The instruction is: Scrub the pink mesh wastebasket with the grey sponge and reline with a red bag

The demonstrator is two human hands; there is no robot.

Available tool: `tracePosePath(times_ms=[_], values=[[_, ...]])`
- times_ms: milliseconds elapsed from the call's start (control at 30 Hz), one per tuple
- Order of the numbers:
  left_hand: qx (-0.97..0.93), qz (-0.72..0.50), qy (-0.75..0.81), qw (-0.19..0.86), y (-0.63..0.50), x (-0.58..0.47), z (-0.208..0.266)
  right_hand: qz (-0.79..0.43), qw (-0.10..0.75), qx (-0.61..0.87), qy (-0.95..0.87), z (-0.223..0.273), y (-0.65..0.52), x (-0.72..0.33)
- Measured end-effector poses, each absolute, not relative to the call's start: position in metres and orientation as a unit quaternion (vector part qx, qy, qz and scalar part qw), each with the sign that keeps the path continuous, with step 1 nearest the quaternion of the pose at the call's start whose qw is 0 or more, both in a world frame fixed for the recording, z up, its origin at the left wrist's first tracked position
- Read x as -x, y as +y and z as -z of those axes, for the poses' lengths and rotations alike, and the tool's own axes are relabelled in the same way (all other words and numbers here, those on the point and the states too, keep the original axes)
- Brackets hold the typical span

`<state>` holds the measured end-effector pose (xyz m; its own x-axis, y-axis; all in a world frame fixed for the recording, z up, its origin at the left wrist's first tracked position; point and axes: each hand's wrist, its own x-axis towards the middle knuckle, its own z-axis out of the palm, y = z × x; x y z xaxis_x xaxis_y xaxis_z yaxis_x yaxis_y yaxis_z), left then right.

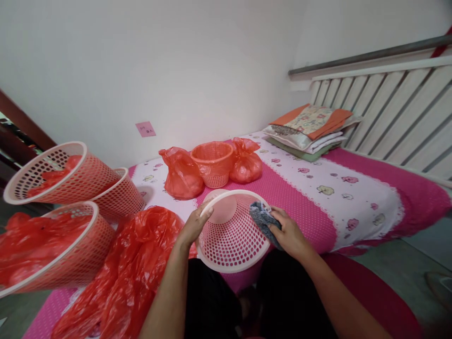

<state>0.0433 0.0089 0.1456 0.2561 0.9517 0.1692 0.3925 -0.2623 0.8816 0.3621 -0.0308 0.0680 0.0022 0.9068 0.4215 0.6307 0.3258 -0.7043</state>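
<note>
A pink perforated plastic basket [235,235] is tilted toward me just above my lap, its wide mouth facing me. My left hand [195,225] grips its rim on the left side, thumb over the edge. In my right hand [287,234] is a bunched grey cloth [264,219], pressed against the right part of the basket's rim. The fingers behind the cloth are partly hidden.
Red plastic bags [141,263] lie crumpled at my left. Beyond them are more pink baskets [102,176] with red plastic inside. A bag-lined basket [213,162] stands between two tied red bags [181,174] near the wall. Folded bedding [310,125] lies by the white bed rail [384,108].
</note>
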Motion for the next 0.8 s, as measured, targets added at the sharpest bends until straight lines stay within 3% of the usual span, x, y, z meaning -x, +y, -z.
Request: tracePosePath(times_ms=[200, 333, 567, 800], values=[[-0.683, -0.391, 0.498, 0.365, 0.002, -0.032, -0.140, -0.217, 0.442, 0.567, -0.661, -0.061, -0.031, -0.357], [-0.643, -0.437, 0.519, 0.356, -0.019, -0.018, -0.109, -0.232, 0.443, 0.574, -0.648, -0.065, -0.037, -0.355], [-0.500, -0.468, 0.543, 0.486, -0.057, -0.017, -0.049, -0.290, 0.493, 0.582, -0.579, -0.056, -0.028, -0.346], [-0.412, -0.384, 0.531, 0.633, -0.051, -0.017, -0.063, -0.358, 0.500, 0.596, -0.517, -0.060, -0.015, -0.345]])
